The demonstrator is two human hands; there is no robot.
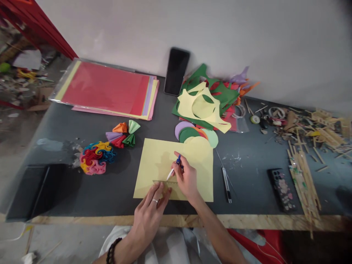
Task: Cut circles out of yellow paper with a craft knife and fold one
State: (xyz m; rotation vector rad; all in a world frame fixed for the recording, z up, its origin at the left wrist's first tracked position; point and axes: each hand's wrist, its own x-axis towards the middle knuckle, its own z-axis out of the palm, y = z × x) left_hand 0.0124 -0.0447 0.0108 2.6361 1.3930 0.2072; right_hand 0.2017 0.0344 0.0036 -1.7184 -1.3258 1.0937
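A pale yellow sheet of paper [145, 161] lies flat on the dark tabletop in front of me. Across its lower half rests a small clear ruler [172, 182]. My left hand [150, 203] holds the ruler down, its fingertips on the near edge and a ring on one finger. In my right hand [187, 178] is a blue-and-white drawing compass [171, 173], closed in by thumb and fingers. Its white leg slants down and the tip meets the ruler's far edge; the fingers partly hide the rest. Overlapping paper circles [183, 128] in several colours touch the sheet's far edge.
A utility knife [227, 185] and a thin rod lie right of the sheet. Leftward are folded paper pieces [129, 138] and curled paper [96, 157]. Behind stand a phone [176, 71], coloured sheets [107, 88] and cut scraps [205, 102]. Wooden sticks [304, 183] and another phone [282, 189] lie right.
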